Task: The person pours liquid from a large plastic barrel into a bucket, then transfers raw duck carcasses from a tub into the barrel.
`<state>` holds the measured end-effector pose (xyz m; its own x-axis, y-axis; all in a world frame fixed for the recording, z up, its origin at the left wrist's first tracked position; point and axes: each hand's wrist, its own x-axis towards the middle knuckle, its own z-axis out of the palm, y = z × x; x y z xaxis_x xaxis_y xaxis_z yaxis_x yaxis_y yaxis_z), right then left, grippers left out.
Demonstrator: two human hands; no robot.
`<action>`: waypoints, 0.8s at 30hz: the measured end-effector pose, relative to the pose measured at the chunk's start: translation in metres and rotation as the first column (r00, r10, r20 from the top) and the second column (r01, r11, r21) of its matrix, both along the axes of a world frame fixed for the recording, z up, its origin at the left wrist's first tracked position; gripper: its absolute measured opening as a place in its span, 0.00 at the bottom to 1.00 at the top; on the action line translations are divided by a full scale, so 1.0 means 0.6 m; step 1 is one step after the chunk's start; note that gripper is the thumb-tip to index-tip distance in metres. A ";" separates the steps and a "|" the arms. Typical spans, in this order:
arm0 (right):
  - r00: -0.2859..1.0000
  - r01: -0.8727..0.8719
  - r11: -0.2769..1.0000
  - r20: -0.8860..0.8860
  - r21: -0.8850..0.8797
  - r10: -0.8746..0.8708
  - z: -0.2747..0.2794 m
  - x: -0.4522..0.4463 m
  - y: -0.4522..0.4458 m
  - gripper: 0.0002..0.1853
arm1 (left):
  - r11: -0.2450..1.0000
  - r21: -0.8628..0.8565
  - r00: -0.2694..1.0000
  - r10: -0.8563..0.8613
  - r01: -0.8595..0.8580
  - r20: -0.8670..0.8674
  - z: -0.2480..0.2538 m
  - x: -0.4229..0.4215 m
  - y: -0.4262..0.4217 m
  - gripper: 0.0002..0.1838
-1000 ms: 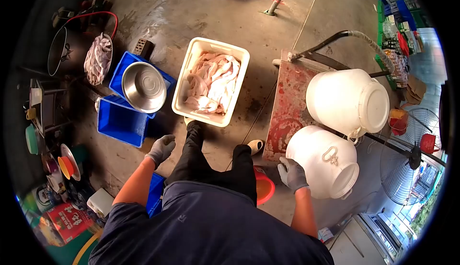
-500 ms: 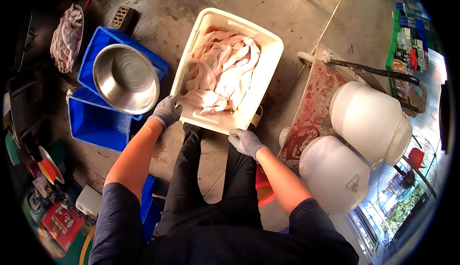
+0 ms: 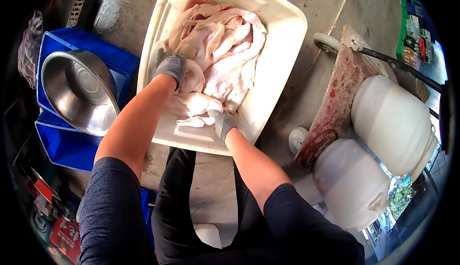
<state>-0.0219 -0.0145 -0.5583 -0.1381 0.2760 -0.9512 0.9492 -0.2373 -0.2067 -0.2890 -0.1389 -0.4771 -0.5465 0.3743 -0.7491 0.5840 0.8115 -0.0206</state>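
Note:
A large cream-white tub (image 3: 282,40) stands in front of me with a heap of pale pink meat pieces (image 3: 230,73) inside. My left hand (image 3: 171,67), in a grey glove, reaches over the tub's left side and presses against the meat; its fingertips are partly hidden. Also gloved, my right hand (image 3: 222,122) is inside the near side of the tub, at the lower edge of the meat. Its fingers touch a piece there, but their grip is unclear.
A steel bowl (image 3: 86,85) rests tilted on blue crates (image 3: 62,143) at the left. To the right are a red-stained cart (image 3: 330,102) and two white barrels (image 3: 393,121) (image 3: 352,178). A perforated brick (image 3: 76,12) lies at the upper left.
Both hands have moved from the tub's near rim into it, onto the meat. The view has come closer to the tub, which now looks larger.

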 end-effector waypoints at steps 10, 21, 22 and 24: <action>0.920 -0.143 0.989 -0.373 -0.024 0.124 0.271 -0.062 -0.061 0.11 | 0.065 0.050 0.081 0.828 -0.997 0.555 0.122 0.272 -0.053 0.40; 0.556 -0.829 0.452 -0.577 -0.330 0.599 0.285 -0.210 0.134 0.23 | -0.633 -0.384 -0.622 0.202 -0.673 0.757 0.206 0.348 0.010 0.17; 0.688 -0.726 0.508 -0.488 -0.463 0.537 0.261 -0.255 0.156 0.21 | -0.636 -0.399 -0.630 0.180 -0.661 0.756 0.196 0.351 0.013 0.16; 0.149 -0.864 0.374 -0.538 0.338 0.830 0.200 -0.378 0.201 0.26 | -0.662 -0.368 -0.617 0.182 -0.652 0.765 0.177 0.357 0.020 0.13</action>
<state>-0.2484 0.1058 -0.4386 -0.7168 -0.4055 -0.5672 0.2469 0.6132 -0.7504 -0.0751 -0.1267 -0.3710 -0.2360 0.1967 -0.9516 -0.8990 -0.4160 0.1369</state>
